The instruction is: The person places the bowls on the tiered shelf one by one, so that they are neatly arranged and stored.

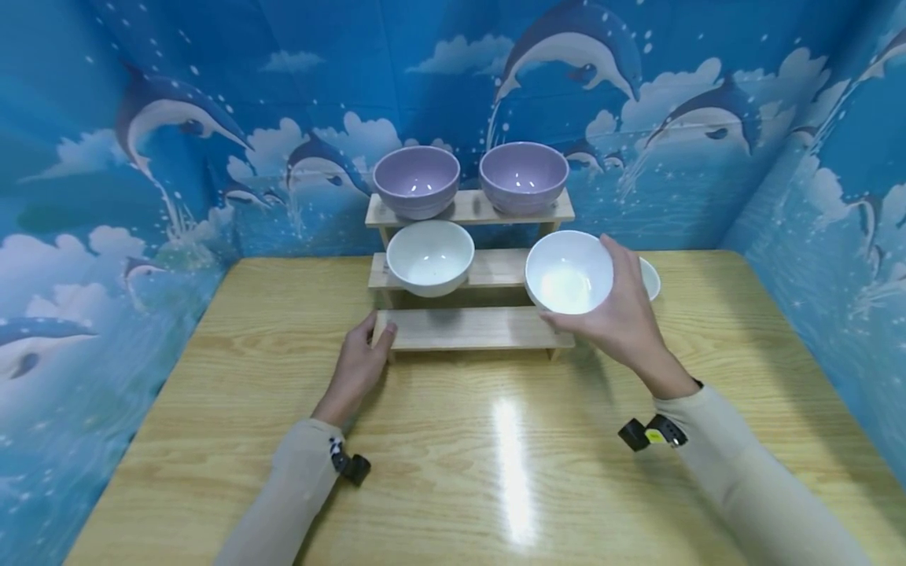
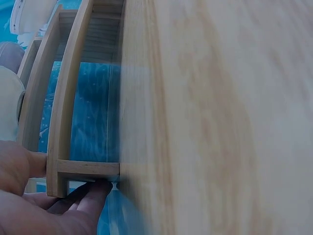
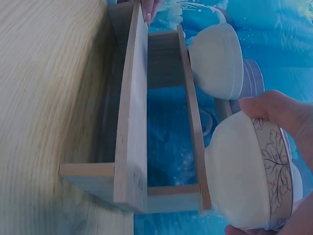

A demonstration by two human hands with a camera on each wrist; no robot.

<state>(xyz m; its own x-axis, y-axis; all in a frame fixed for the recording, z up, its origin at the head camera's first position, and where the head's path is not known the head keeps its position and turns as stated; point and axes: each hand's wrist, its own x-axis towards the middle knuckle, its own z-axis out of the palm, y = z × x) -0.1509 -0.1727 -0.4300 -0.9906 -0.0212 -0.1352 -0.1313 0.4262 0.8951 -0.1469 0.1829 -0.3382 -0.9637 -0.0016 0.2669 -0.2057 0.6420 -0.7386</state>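
My right hand (image 1: 626,306) grips a white bowl (image 1: 569,273) by its right side, thumb and fingers spread across it. A band of leaf drawings (image 3: 275,169) circles this bowl below its rim. Its base is right at the right end of the middle step of a three-step wooden rack (image 1: 470,328). My left hand (image 1: 359,358) pinches the left end of the rack's lowest step, thumb on top and fingers at the outer side. Another white bowl (image 1: 430,259) sits on the left of the middle step.
Two purple bowls, a left one (image 1: 416,182) and a right one (image 1: 524,178), stand on the top step. Part of another white bowl (image 1: 649,280) shows behind my right hand. The rack stands on a wood-grain table (image 1: 439,440), with dolphin-print cloth (image 1: 318,79) behind and at both sides.
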